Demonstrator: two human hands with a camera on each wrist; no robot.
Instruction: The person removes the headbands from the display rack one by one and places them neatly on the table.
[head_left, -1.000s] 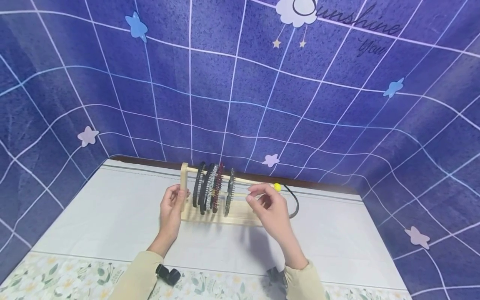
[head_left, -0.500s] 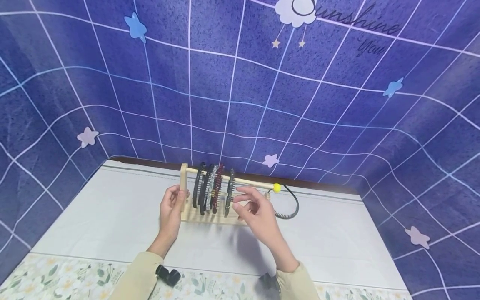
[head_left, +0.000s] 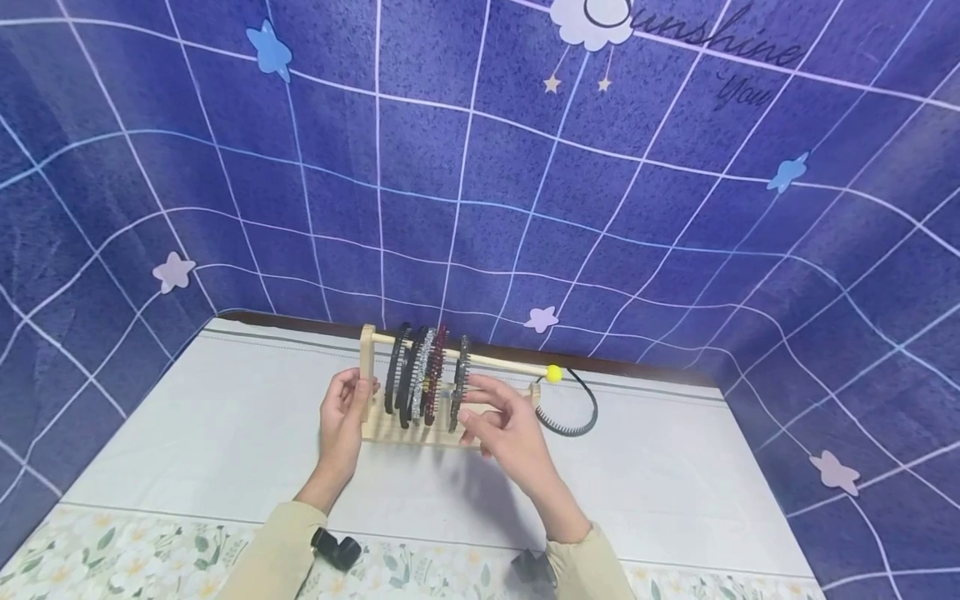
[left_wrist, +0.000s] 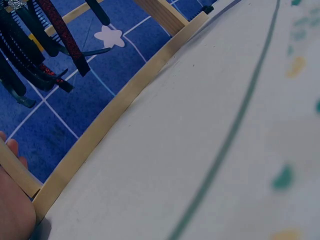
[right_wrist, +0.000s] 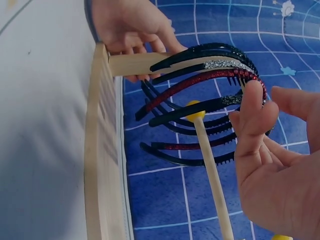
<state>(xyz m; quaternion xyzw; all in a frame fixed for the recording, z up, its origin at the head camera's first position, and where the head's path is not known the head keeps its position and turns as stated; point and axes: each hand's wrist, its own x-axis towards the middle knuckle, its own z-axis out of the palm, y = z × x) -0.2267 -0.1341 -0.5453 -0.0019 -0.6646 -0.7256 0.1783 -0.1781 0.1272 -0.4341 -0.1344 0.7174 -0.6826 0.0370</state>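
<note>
A pale wooden stand [head_left: 367, 367] holds several toothed headbands [head_left: 417, 383] on its rod, black, silver-glitter and dark red ones. My left hand [head_left: 343, 425] grips the upright post at the left end; in the left wrist view part of that hand [left_wrist: 15, 210] shows around the post. A dark glittery headband [head_left: 458, 392] hangs apart, to the right of the bunch. My right hand [head_left: 512, 429] is at its right side, thumb and forefinger at the band, other fingers loosely bent. In the right wrist view the right hand [right_wrist: 280, 170] overlaps the curved end of the headbands.
A yellow ball [head_left: 553, 374] caps the upper rod's right end. Another black headband [head_left: 595, 408] is at the stand's right end. A lower rod [right_wrist: 212, 175] also bears a yellow ball. A blue gridded cloth [head_left: 600, 208] rises behind the white tabletop [head_left: 660, 467].
My right hand has moved left from the stand's right part to the separate dark headband. More of the right-end headband shows now. The left hand stays on the post.
</note>
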